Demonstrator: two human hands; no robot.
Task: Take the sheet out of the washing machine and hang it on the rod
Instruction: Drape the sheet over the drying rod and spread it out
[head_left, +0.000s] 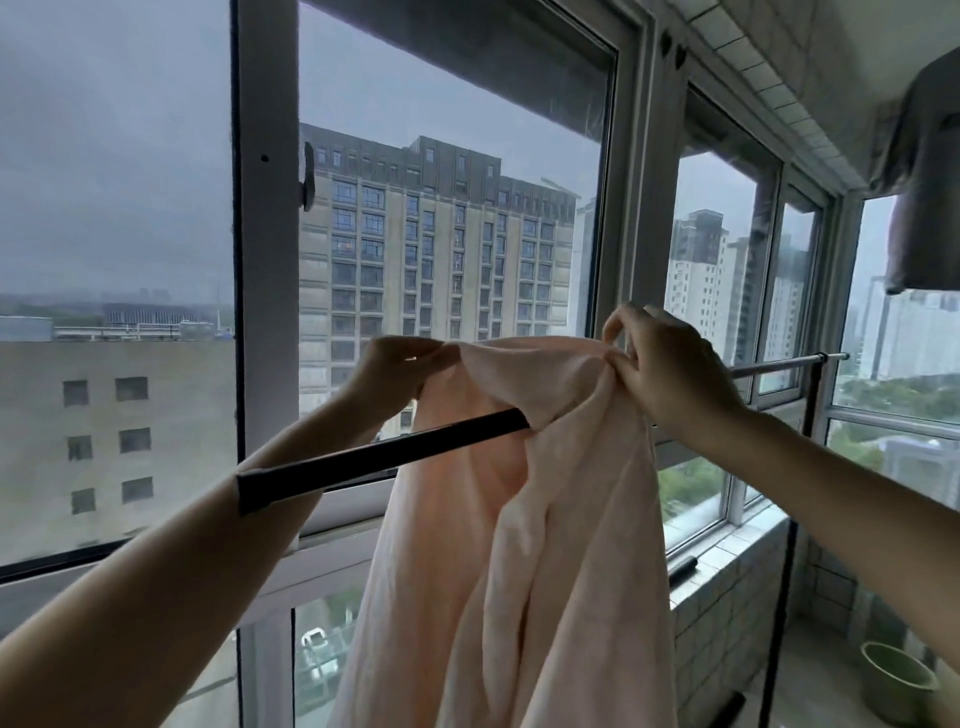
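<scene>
Person stands at a glazed balcony window (447, 218), both arms raised. Pale pink sheet (519, 519) is draped over a dark rod (384, 460) that runs from lower left up toward the right, where its metal far end shows beyond the right wrist. Most of the sheet hangs down in long folds on the near side of the rod; its upper edge is bunched between the two hands, above the rod. Left hand (389, 374) reaches past the rod and pinches the sheet's top edge, fingers curled round the cloth. Right hand (670, 374) grips a gathered wad of the sheet, thumb and forefinger closed on it, the other fingers curled in behind. A grey garment (924, 182) hangs at upper right, well apart from the sheet. A greenish pot (896, 680) sits on the floor at lower right, near the tiled sill (727, 556). Tall apartment blocks (431, 249) stand outside under a dull grey sky.
</scene>
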